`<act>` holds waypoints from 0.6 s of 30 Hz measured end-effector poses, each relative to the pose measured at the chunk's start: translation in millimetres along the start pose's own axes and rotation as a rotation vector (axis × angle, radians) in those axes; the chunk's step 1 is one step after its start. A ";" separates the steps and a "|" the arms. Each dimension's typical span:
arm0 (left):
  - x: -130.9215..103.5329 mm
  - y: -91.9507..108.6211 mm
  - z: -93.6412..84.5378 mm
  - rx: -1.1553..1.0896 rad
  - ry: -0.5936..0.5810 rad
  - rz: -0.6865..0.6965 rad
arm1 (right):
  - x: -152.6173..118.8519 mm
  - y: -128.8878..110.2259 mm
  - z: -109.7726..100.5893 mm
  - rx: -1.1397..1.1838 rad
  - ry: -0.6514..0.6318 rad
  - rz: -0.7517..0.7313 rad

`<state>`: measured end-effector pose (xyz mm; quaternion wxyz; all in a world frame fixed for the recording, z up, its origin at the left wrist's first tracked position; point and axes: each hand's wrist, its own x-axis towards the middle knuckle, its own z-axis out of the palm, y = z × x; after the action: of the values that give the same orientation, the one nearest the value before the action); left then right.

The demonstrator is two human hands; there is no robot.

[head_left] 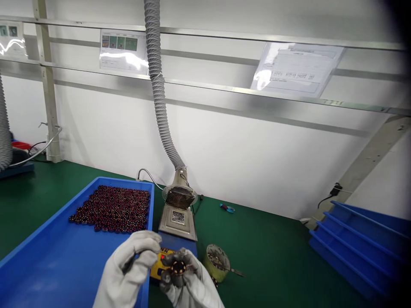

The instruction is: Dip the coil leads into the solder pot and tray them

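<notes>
My right hand [191, 280], in a white glove with darkened fingertips, grips a small round dark part with copper-coloured segments [178, 268] between thumb and fingers. The segments form a ring on its upward face. Just left of it, my left hand [130, 267], also in a white glove, is curled with fingers and thumb brought together; whatever they hold, if anything, is too small or hidden to make out. Behind both hands stands a blue bench heating unit with a square metal top [176, 229] and a yellow control panel [156, 270], partly covered by my hands.
A blue tray [69, 267] at left carries many small dark-red round parts [117, 207]. A grey duct [160, 98] ends in a hood above the unit. To the right are a tin with a stick [217, 262], blue-handled cutters [227, 208] and stacked blue trays [356, 248].
</notes>
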<state>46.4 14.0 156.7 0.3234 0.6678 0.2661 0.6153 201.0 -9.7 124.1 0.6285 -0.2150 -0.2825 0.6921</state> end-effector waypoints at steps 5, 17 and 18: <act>3.2 10.7 7.4 0.028 -0.153 0.016 | 16.5 3.2 -4.2 0.003 -0.048 0.006; -1.2 9.9 4.2 -0.132 -0.187 -0.324 | -1.4 0.4 5.1 -0.044 0.003 -0.079; -0.9 11.0 6.4 -0.160 -0.206 -0.307 | -1.7 -0.1 7.0 -0.042 0.007 -0.086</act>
<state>52.3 5.5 164.3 0.4909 0.6510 0.2804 0.5065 196.8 -12.3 129.2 0.6539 -0.2183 -0.3037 0.6577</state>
